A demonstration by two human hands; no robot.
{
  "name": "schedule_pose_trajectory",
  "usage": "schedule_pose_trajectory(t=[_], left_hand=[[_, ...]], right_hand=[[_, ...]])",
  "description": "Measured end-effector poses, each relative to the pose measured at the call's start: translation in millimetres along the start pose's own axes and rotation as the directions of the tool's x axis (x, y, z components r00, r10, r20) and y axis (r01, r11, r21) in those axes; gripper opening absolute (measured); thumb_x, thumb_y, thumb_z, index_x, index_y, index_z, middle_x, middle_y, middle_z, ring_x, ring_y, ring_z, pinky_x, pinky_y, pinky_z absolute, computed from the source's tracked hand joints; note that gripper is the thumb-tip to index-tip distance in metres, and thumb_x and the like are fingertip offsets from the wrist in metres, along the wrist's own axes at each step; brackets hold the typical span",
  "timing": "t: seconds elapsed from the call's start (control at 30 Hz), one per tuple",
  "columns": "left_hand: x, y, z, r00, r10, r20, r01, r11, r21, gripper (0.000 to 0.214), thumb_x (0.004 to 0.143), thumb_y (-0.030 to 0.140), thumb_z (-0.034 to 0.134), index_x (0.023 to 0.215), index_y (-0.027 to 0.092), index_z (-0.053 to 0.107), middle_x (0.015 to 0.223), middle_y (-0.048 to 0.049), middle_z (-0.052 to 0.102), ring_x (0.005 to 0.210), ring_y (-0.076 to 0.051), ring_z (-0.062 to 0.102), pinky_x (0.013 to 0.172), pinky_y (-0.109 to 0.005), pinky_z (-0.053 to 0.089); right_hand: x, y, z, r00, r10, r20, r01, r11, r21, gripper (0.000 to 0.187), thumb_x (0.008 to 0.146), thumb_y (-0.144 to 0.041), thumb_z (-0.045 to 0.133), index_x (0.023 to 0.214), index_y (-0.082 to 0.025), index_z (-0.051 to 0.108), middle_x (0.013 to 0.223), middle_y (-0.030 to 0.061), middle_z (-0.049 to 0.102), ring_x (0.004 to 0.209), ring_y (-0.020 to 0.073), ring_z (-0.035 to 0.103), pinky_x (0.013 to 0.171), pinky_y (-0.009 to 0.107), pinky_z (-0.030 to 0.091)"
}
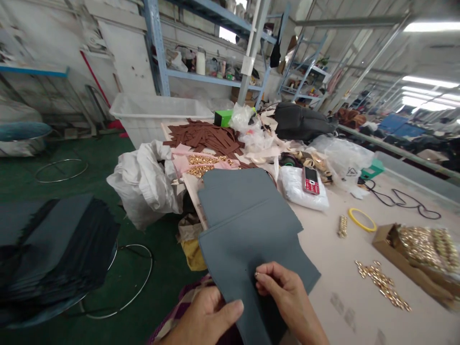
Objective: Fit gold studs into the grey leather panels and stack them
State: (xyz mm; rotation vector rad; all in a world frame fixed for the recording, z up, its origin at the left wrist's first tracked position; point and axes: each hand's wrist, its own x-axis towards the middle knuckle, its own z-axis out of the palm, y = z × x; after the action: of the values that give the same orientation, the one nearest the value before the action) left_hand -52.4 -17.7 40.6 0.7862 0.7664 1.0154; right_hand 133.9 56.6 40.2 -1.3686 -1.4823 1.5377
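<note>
A dark grey-blue leather-like panel (247,239) lies in front of me, its near end over the table's edge. At its left edge is my left hand (206,316), closed with the thumb on top and the fingers mostly hidden underneath. Over the panel, my right hand (287,294) pinches a small shiny metal piece (256,274) between thumb and fingertips. A small dark dot, perhaps a hole, shows on the panel just left of those fingertips. More grey panels (233,184) lie under the far end of the one I hold.
Gold metal rings (383,285) lie loose at the right, beside a cardboard box (398,258) of gold parts. A yellow ring (362,219) and a red phone (311,180) on a white packet are farther back. Brown strips (204,136) pile up behind; stacked dark panels (61,244) stand left.
</note>
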Motion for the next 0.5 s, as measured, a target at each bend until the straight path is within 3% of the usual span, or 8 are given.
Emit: schedule_pose_trajectory(t=[0.2, 0.33, 0.5], left_hand=[[12.1, -2.4, -2.4, 0.962, -0.032, -0.27, 0.045, 0.998, 0.041, 0.051, 0.079, 0.052, 0.073, 0.116, 0.016, 0.066, 0.112, -0.0105, 0.072, 0.108, -0.03, 0.065, 0.098, -0.043, 0.049], [16.1, -5.1, -1.4, 0.952, -0.044, -0.302, 0.048, 0.999, 0.005, 0.049, 0.077, 0.054, 0.073, 0.108, 0.016, 0.07, 0.111, -0.0121, 0.073, 0.117, -0.032, 0.061, 0.104, -0.046, 0.045], [14.6, -3.9, -2.6, 0.952, 0.036, -0.303, 0.014, 0.987, 0.163, 0.042, 0.083, 0.053, 0.067, 0.106, 0.018, 0.072, 0.11, -0.0097, 0.074, 0.126, -0.03, 0.054, 0.113, -0.045, 0.037]], right_hand=[[-0.4, -2.1, 2.2, 1.0, 0.003, 0.015, -0.004, 0.998, 0.066, 0.038, 0.076, -0.053, 0.074, 0.078, -0.016, 0.07, 0.064, 0.0, 0.064, 0.06, 0.0136, 0.06, 0.06, 0.024, 0.051], [-0.5, -1.9, 3.8, 1.0, -0.001, 0.02, -0.001, 0.996, 0.089, 0.037, 0.074, -0.053, 0.075, 0.076, -0.016, 0.069, 0.063, -0.0004, 0.063, 0.059, 0.0133, 0.06, 0.06, 0.024, 0.051], [-1.6, -1.0, 3.7, 1.0, -0.019, 0.019, 0.016, 0.994, 0.106, 0.035, 0.075, -0.051, 0.075, 0.075, -0.016, 0.068, 0.062, -0.0011, 0.062, 0.058, 0.0123, 0.058, 0.058, 0.023, 0.049]])
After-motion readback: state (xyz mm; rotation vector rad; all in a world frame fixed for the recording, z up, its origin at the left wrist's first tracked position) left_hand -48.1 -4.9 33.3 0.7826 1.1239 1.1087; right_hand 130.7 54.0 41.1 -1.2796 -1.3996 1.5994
